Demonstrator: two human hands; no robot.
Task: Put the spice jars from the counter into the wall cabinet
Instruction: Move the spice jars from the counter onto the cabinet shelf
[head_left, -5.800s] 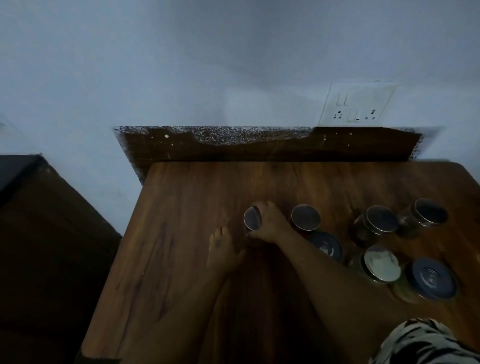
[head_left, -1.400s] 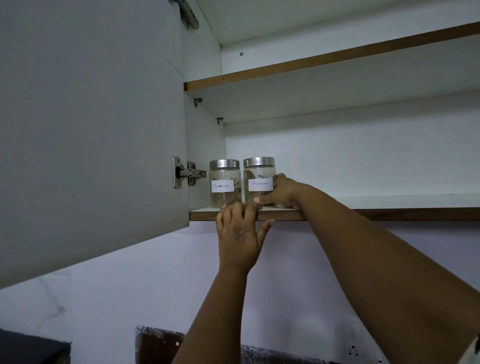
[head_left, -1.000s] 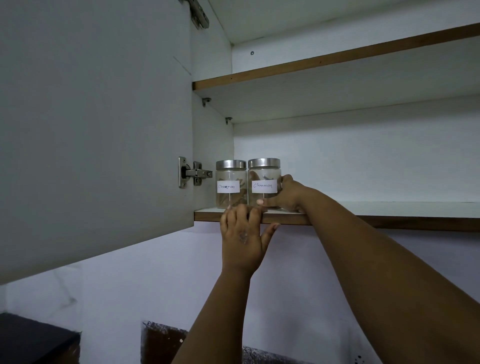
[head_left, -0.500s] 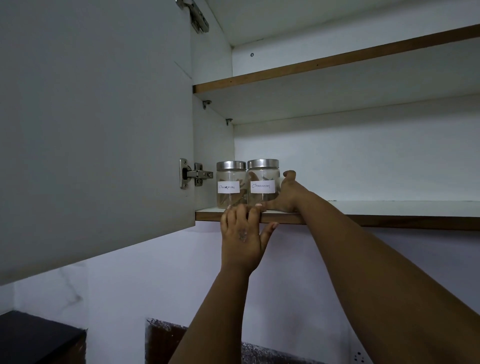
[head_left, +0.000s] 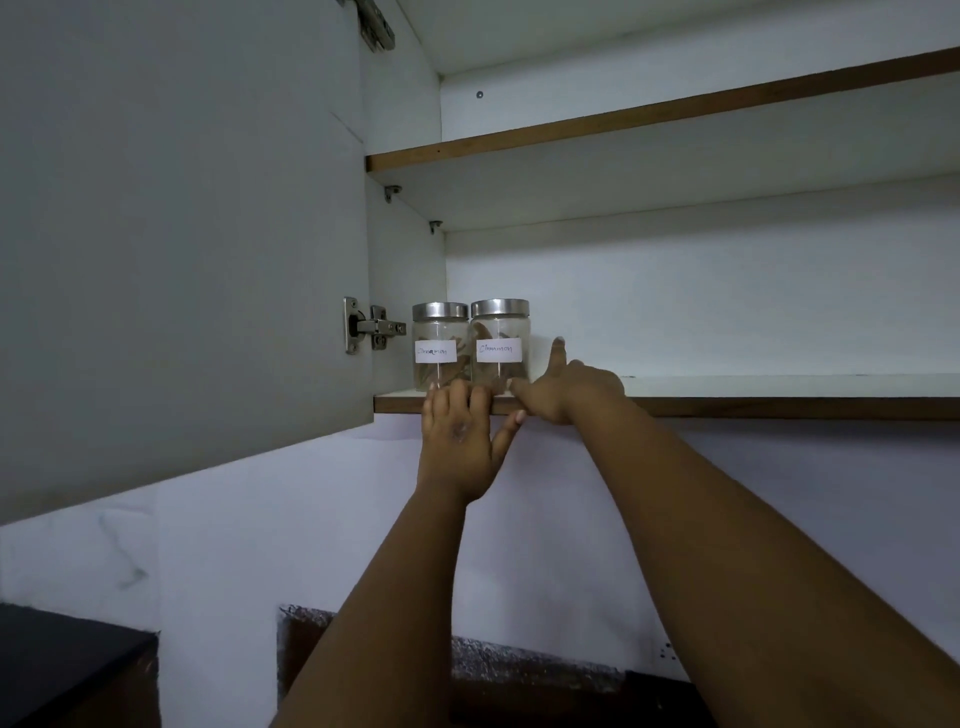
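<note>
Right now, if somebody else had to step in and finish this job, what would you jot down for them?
Left hand: open, fingers resting on the front edge of the lower shelf.
Right hand: open, holding nothing, just beside the right jar; I cannot tell whether a fingertip touches it.
Jars: the right jar and the left jar stand upright side by side at the shelf's left end, lids on, labels facing out.
Done: two jars are shelved in the wall cabinet.
Left: the counter is out of view here, so check it for more jars. The cabinet door is open.
</note>
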